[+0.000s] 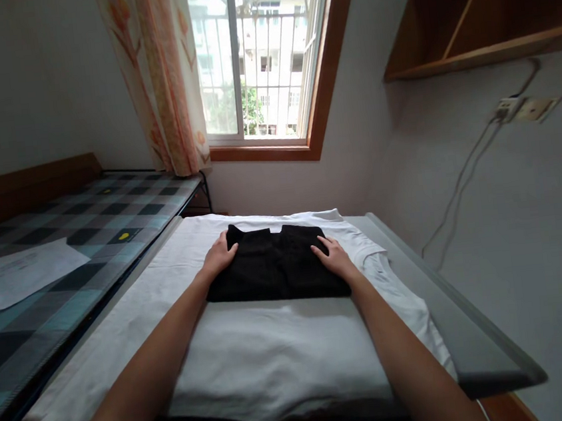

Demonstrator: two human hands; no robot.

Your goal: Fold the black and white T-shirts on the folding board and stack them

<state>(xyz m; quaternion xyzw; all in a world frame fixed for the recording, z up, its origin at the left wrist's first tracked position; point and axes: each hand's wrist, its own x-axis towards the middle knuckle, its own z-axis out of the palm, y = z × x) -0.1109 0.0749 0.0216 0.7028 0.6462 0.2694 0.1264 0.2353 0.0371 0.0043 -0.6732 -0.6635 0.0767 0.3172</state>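
Observation:
A folded black garment [277, 268] lies on white shirts; its exact kind does not show. At its left edge, my left hand [219, 254] is closed on the cloth, thumb on top and fingertips at the far corner. My right hand [336, 257] grips the opposite side, with thumb and fingers on the fabric near the upper right corner. Beneath the black garment, a white shirt [276, 358] is spread across a grey table [406, 251]. More white cloth, with a sleeve, shows at the right.
To the left stands a bed with a checked mattress [81, 218], papers [26, 271] lying on it. A floral curtain [167, 82] hangs beside the barred window [265, 58]. On the right wall are a wooden shelf [485, 55] and a socket [508, 108] with dangling cables.

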